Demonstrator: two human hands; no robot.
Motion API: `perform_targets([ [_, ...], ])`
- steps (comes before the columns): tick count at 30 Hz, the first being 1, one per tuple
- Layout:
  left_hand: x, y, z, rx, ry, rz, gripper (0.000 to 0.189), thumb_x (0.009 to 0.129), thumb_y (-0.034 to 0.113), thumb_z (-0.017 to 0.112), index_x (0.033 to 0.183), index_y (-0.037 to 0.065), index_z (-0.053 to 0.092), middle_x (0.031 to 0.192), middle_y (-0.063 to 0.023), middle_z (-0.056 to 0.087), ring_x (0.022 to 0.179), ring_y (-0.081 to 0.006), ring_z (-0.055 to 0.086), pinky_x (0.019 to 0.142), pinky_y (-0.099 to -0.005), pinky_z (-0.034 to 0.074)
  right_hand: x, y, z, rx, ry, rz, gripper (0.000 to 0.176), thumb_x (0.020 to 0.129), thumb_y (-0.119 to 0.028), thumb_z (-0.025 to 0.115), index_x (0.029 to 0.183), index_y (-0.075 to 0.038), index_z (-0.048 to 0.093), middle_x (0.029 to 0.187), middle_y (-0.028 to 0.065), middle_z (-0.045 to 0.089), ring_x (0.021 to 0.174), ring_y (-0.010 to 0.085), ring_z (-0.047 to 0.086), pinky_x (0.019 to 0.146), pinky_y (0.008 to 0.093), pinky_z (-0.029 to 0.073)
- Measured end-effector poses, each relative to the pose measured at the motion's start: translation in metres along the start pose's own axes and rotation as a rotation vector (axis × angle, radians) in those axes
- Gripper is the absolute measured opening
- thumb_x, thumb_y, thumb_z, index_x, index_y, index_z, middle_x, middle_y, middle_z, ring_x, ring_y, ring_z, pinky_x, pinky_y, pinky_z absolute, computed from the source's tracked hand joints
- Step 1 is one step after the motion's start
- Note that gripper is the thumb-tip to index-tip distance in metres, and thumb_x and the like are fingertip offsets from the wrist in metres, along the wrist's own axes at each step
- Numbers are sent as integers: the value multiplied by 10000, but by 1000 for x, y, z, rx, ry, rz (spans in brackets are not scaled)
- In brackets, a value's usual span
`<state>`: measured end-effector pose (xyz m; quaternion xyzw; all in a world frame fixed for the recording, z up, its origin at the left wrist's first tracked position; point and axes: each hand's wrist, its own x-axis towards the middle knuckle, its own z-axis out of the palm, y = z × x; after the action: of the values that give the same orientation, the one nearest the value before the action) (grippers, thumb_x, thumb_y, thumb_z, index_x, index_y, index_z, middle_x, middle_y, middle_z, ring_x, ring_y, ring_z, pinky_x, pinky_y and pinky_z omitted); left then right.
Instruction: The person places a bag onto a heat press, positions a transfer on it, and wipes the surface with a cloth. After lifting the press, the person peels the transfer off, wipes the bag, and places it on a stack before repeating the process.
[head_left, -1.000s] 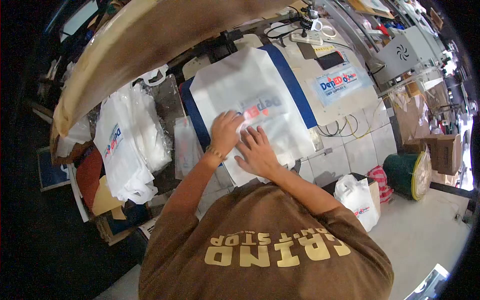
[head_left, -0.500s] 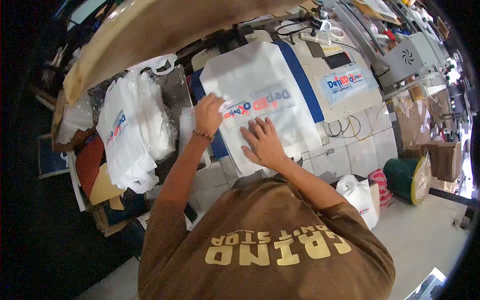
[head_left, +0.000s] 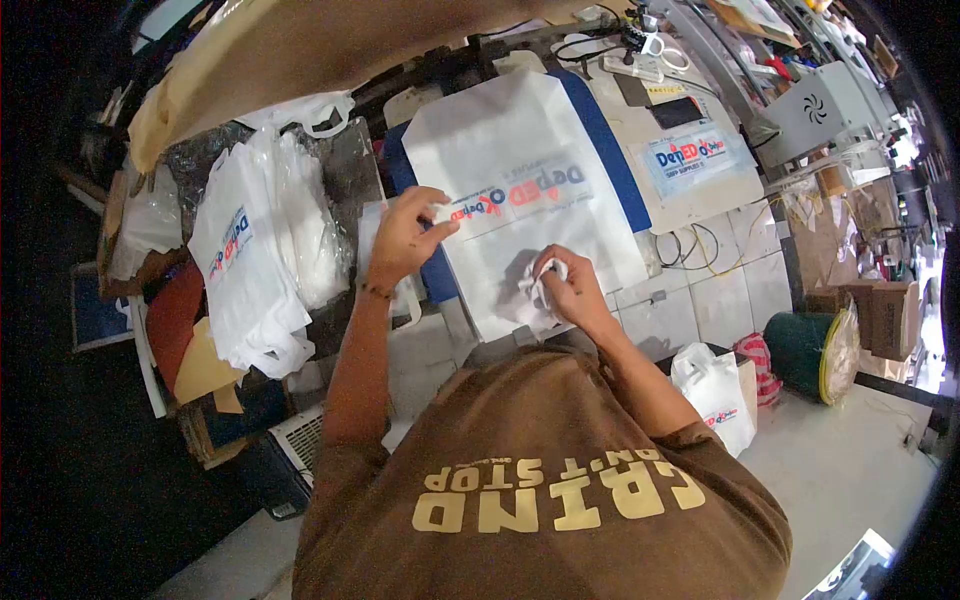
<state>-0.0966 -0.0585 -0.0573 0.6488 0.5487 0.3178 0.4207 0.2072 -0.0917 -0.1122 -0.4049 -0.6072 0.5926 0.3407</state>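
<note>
A crowded workroom surrounds a pale surface [head_left: 695, 212], with tiled floor [head_left: 730, 290] beyond its edge, a boxy grey machine [head_left: 815, 112] at the right and a green spool [head_left: 795, 350] lower down. On the surface lie a dark, phone-like slab [head_left: 677, 112] and a blue-and-white printed sheet [head_left: 690, 165]. To the left, white bags [head_left: 235, 290] with similar lettering lie beside a plastic-wrapped stack [head_left: 320, 240].

The large white sheet [head_left: 490, 130] lies flat on a blue board [head_left: 585, 120], red and blue lettering [head_left: 545, 190] across its middle. The left hand [head_left: 400, 245] is at the sheet's left edge, fingers bent and thumb near the small print; whether its grip is closed on anything, I cannot tell. The right hand [head_left: 575, 290] has its grip closed around a crumpled white cloth [head_left: 540, 295], or something like it, over the sheet's lower part.

The step in hand looks like close handwork along the printed band. Any next touch there calls for light fingers at the left edge, the sheet kept flat on the board and the wad clear of the lettering.
</note>
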Motion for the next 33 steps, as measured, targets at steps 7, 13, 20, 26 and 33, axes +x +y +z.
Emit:
perform_targets([
  [7, -8, -20, 15, 492, -28, 427, 271, 742, 82, 798, 991, 19, 711, 1212, -150, 691, 1200, -339, 605, 1042, -442, 468, 3, -19, 36, -803, -61, -405, 567, 837, -390, 706, 1304, -81, 613, 1077, 194, 677, 1022, 374, 638, 861, 488, 492],
  [13, 10, -22, 6, 489, -95, 417, 102, 790, 116, 755, 850, 38, 730, 1121, -128, 694, 1104, -328, 615, 955, -432, 484, 6, -29, 48, -929, -74, -359, 637, 849, -474, 707, 1338, -81, 599, 1103, 167, 633, 993, 348, 603, 827, 475, 473],
  [20, 41, -26, 8, 462, -34, 266, 126, 793, 170, 742, 795, 44, 731, 862, -113, 693, 866, -312, 660, 784, -414, 520, 9, -25, 48, -973, -85, -363, 645, 856, -478, 701, 1359, -91, 583, 1124, 155, 613, 994, 338, 589, 802, 469, 482],
  [26, 70, -22, 13, 421, 39, 164, 164, 809, 177, 717, 831, 15, 731, 828, -159, 684, 750, -326, 691, 707, -394, 553, 7, -30, 50, -939, -65, -332, 648, 814, -426, 753, 1349, -94, 604, 1324, 192, 529, 1038, 346, 578, 810, 465, 495],
  [33, 94, -21, 14, 474, 67, 129, 178, 808, 187, 702, 828, 13, 736, 857, -184, 714, 811, -337, 718, 753, -399, 566, 8, -22, 50, -994, -48, -359, 677, 793, -422, 768, 1367, -103, 607, 1514, 268, 411, 1048, 358, 579, 849, 462, 517],
])
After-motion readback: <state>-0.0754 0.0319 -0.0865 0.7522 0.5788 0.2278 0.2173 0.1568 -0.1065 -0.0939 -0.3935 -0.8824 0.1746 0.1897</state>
